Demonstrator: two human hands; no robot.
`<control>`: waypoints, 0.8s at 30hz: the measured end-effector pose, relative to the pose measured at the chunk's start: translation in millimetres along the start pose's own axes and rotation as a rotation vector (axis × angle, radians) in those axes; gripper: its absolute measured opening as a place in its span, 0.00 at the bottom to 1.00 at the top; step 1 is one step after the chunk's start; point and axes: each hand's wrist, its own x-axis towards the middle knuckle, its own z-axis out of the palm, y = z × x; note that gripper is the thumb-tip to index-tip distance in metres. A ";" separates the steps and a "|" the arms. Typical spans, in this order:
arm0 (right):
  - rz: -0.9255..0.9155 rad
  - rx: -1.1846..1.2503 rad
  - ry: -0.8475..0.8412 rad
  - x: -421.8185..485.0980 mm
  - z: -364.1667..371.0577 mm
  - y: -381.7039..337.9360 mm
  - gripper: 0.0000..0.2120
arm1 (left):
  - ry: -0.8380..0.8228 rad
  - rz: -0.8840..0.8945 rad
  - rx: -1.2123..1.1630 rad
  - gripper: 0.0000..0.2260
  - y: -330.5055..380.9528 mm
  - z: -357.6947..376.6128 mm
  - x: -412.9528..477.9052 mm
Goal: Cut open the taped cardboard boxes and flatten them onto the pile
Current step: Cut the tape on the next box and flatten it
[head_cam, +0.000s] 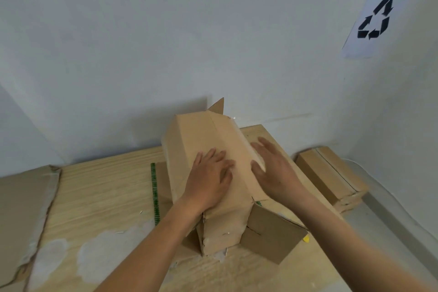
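Though stained, wooden table [99, 192] under cardboard box [201, 140]; white wall [166, 42], recycling sign [376, 19].

Pale room corner w/ wood counter.
Plain grey-white wall [166, 31] beyond the fingers [214, 156], soft even light; paper sheet [376, 19] w/ black recycling symbol on it, high up-right of them. Light wood-grain counter [94, 185] below & left of them, whitish patches [104, 251] nearer the camera. Grey surface [393, 216] far right, unclear if floor.
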 end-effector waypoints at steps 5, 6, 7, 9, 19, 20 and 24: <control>-0.140 -0.056 -0.172 4.4 39.0 -25.6 0.24 | 0.355 -0.031 -0.399 0.13 -11.7 -1.8 -13.5; -0.140 -0.068 -0.200 4.9 43.8 -29.3 0.24 | 0.400 -0.049 -0.418 0.14 -15.7 -3.1 -17.1; -0.142 -0.079 -0.226 5.2 47.6 -33.2 0.25 | 0.444 -0.076 -0.429 0.14 -20.0 -4.8 -20.7; -0.151 -0.118 -0.280 5.7 53.7 -38.5 0.27 | 0.504 -0.174 -0.444 0.14 -30.5 -8.3 -28.1; -0.136 -0.140 -0.376 8.8 61.2 -28.4 0.25 | 0.124 -0.840 -0.969 0.30 -69.7 3.2 -57.8; -0.138 -0.137 -0.375 7.9 60.2 -26.7 0.25 | 0.072 -0.899 -1.028 0.32 -74.4 5.1 -60.3; -0.141 -0.140 -0.365 5.1 55.5 -21.1 0.24 | 0.041 -0.933 -1.015 0.19 -84.1 -6.1 -63.3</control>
